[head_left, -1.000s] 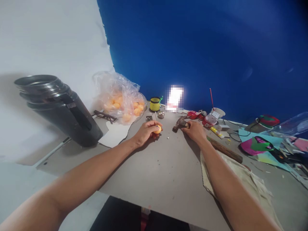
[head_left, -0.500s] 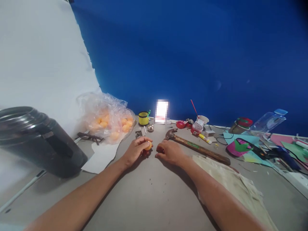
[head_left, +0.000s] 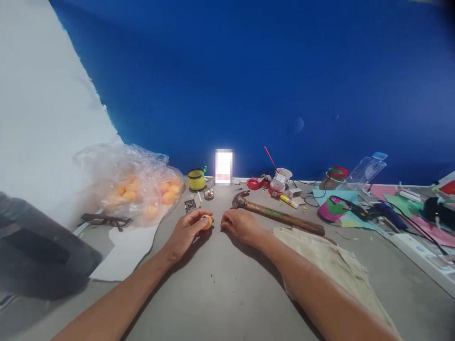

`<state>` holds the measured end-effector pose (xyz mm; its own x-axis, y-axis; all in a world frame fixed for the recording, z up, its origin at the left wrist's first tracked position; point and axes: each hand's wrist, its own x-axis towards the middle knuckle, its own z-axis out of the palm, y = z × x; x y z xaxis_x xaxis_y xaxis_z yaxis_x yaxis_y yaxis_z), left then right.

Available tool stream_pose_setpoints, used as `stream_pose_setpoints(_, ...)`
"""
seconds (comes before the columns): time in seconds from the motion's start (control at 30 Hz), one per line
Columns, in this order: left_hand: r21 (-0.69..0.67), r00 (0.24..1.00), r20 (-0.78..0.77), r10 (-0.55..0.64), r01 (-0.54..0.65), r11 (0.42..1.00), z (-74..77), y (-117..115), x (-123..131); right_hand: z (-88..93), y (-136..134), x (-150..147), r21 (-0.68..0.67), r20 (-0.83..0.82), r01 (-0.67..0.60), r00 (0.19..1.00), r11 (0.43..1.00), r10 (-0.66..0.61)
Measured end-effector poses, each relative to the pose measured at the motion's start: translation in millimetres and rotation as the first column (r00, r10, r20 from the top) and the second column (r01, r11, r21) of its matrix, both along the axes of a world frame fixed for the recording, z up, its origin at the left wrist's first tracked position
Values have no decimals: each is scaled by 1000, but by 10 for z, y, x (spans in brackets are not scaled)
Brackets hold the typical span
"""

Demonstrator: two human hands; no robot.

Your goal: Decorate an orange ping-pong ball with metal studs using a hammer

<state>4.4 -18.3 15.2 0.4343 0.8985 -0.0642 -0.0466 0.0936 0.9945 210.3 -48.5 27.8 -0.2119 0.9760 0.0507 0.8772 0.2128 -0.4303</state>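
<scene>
My left hand is closed around a small orange ball, like a table-tennis ball, with the thumb on its dark-marked top. To its right, my right hand rests low over the table with its fingers curled together. Whatever its fingertips may pinch is too small or hidden to name. A claw hammer with a worn wooden handle lies just beyond the right hand. Beyond the left hand are a small box of dark metal bits and a round silvery object.
A clear plastic bag of orange balls lies at left, near glasses and a dark bottle. A yellow-green container stands at the back. Rightward are folded cloth, a paper cup, coloured paper and a power strip.
The view has turned to the right, so everything sits further left. My right hand's fingers look more tightly curled. The left hand still holds the ball.
</scene>
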Motion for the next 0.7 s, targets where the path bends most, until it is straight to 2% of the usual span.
stream_pose_setpoints(0.17, 17, 1000, -4, 12, -12, 1000, 21, -38, -3, -106, 60, 97, -42, -370, 34, 928, 999, -47)
stream_pose_setpoints(0.3, 40, 1000, -19, -5, 6, 999, 59, -84, 17, -149, 91, 141, -115, -551, 49, 828, 992, -105)
stream_pose_setpoints(0.5, 39, 998, 44, -44, 42, 998, 41, -72, 21, -132, 78, 150, -148, -639, 20, 761, 989, -111)
stream_pose_setpoints(0.7, 51, 997, 51, -53, 50, 997, 5, -34, 12, -131, 82, 145, -138, -627, 99, 761, 985, -165)
